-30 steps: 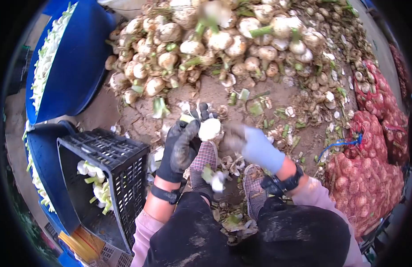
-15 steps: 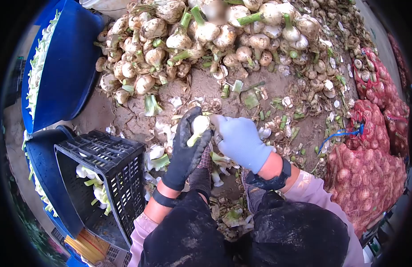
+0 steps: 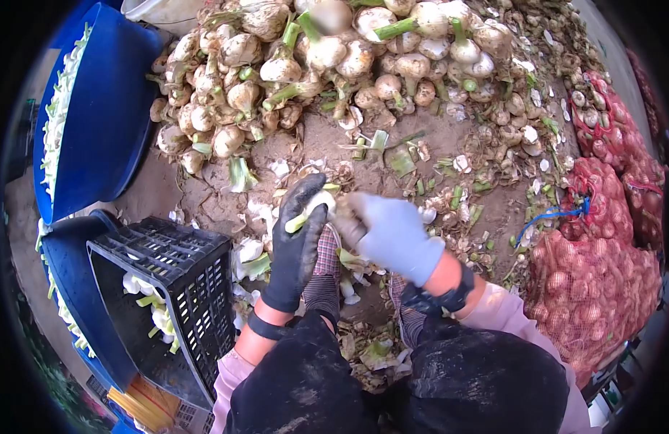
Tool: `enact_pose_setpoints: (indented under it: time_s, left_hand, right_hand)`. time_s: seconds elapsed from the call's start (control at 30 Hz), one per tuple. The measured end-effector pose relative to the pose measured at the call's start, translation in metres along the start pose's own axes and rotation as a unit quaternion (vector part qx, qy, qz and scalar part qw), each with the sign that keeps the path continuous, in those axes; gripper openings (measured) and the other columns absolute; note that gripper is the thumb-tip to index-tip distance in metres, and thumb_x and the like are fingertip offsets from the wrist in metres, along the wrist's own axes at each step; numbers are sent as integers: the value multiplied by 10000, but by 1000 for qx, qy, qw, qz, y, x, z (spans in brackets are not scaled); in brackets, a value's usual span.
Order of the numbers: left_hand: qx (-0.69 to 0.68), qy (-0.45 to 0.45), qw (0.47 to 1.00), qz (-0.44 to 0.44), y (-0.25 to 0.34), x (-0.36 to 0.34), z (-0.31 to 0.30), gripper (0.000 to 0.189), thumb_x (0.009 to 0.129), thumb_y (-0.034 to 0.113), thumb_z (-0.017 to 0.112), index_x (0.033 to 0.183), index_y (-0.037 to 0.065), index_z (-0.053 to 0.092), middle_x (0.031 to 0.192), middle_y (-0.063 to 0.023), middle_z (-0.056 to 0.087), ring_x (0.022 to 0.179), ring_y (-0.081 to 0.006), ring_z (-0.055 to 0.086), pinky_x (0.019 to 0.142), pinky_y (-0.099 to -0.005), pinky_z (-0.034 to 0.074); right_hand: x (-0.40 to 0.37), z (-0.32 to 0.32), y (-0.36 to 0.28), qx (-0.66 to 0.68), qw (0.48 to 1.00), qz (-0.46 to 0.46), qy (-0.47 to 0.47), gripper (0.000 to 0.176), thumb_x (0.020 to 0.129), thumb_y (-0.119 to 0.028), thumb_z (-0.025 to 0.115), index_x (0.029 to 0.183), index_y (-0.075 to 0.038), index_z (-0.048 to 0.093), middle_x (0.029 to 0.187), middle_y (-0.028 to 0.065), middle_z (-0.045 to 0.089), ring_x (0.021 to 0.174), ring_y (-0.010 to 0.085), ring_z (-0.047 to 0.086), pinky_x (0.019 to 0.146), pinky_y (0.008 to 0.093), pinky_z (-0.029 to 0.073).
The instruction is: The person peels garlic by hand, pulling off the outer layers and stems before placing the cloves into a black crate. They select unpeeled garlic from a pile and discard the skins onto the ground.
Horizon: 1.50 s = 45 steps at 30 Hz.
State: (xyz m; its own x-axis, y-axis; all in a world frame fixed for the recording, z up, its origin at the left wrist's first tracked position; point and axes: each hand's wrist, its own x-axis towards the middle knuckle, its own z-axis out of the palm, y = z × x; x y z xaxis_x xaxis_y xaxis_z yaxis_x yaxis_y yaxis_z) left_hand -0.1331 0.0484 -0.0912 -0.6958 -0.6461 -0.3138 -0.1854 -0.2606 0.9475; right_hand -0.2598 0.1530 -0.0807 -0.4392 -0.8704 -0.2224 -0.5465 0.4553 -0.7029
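A white garlic bulb with a short pale-green stem rests in my left hand, which wears a dirty black glove and has its fingers wrapped round it. Just right of the bulb is my right hand, in a light blue glove with soiled fingertips. Its fingers are curled in and blurred, so whatever they pinch is hidden. Both hands are above my shoes, over ground strewn with peelings. Trimmed garlic bulbs lie inside a tipped black crate to the left of my left hand.
A large heap of untrimmed garlic lies ahead. Blue basins holding trimmed garlic stand at the left, and a white container is behind them. Red mesh sacks full of bulbs line the right side. Cut stems litter the ground.
The bulb has tilted in my left hand, its stem now pointing more to the left. My right hand has moved slightly down and its fingers are more blurred.
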Motion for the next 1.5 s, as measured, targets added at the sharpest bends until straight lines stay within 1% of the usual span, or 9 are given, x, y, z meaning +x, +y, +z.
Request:
enact_pose_setpoints:
  time_s: [0.13,0.33,0.6,1.03,1.17,1.2,1.27,1.37,1.5]
  left_hand:
    - [142,-2,988,53,-4,1,9,357,923,115,556,1251,-18,507,1285,-130,526,1180,-218,500,1025,-340,365]
    - [-210,-6,974,-80,6,-2,-3,477,940,160,508,1366,-21,394,1323,-113,502,1147,-191,532,997,-322,410]
    - [178,-18,983,48,-4,4,7,403,949,155,513,1315,-6,471,1363,-127,471,1220,-217,474,1040,-337,359]
    - [-122,-80,989,-32,6,2,3,539,877,48,561,1374,-38,371,1345,-151,477,1229,-216,473,1025,-326,395]
    - [-345,13,929,-134,4,-2,8,494,872,10,586,1329,-29,403,1269,-181,524,1102,-242,580,965,-335,468]
    - [15,-112,994,-3,-11,0,-8,444,902,87,573,1298,-49,427,1226,-206,555,1052,-280,612,941,-366,500]
    - [-437,-49,878,-188,-16,-1,-7,436,926,180,548,1274,-64,451,1217,-215,564,1097,-302,590,966,-408,491]
    - [-500,-100,844,-166,-7,5,-3,448,936,212,517,1279,-68,450,1230,-214,557,1120,-313,576,979,-417,481]
    - [-314,0,946,-84,-10,10,-25,359,870,76,608,1201,-40,537,1171,-139,595,1108,-292,573,1035,-504,416]
  right_hand:
    - [6,8,-4,-201,979,-10,-6,109,782,-177,618,859,-101,625,753,99,660,680,317,649,608,404,510]
    - [23,-19,58,-48,981,165,93,133,792,-182,613,861,-68,610,772,125,663,671,331,642,618,381,515]
    - [5,16,5,-173,981,-48,79,80,722,-170,623,789,-134,598,604,81,575,562,268,599,558,381,458]
    - [12,1,25,456,882,119,18,245,850,-167,665,1042,-17,640,847,105,682,795,149,628,727,305,496]
    - [16,-3,21,347,930,100,-63,234,878,-150,632,1056,1,615,836,104,680,770,170,628,708,306,498]
    - [14,-8,15,373,919,116,-53,217,895,-162,613,1035,5,612,807,90,668,728,152,620,664,287,491]
    - [9,-15,8,423,893,147,-33,210,927,-186,575,992,12,605,749,60,644,644,116,605,576,249,477]
    - [10,-21,42,537,825,148,98,170,938,-150,549,954,11,605,765,55,634,604,90,588,530,232,476]
    - [-8,-46,88,462,848,209,154,188,859,41,515,1014,18,621,860,91,661,692,133,626,599,263,515]
